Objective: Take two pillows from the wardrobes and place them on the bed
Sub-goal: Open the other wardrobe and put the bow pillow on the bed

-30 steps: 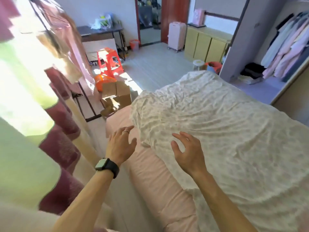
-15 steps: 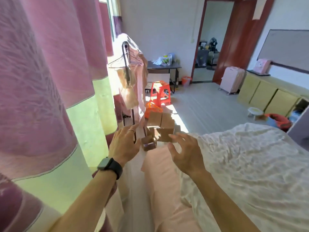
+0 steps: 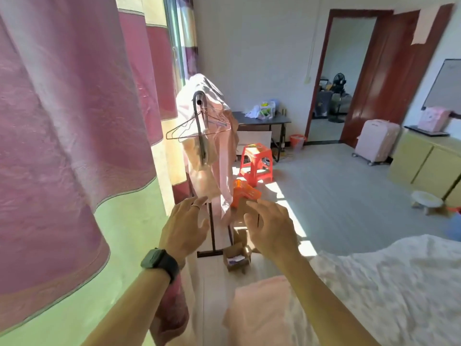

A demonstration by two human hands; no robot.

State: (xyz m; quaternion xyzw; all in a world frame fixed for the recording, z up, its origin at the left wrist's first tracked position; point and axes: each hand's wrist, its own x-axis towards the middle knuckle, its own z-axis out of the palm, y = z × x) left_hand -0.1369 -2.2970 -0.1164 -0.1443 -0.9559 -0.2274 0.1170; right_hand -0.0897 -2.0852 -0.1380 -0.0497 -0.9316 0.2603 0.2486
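The pink-and-green curtain [image 3: 69, 171] fills the left; the bed [image 3: 389, 290] lies lower right with no pillow in view. Left hand [image 3: 183, 228] and right hand [image 3: 272, 229] hover empty, fingers [image 3: 199, 203] spread, before the clothes rack [image 3: 199, 126]

Around the one black metal clothes rack [image 3: 201, 136] are two orange plastic stools, one upright [image 3: 256, 162] beyond it and one tipped [image 3: 245, 192] beside it, one open cardboard box [image 3: 235, 259] at its foot, and one pink hard-shell suitcase [image 3: 376, 141] well off to its right.
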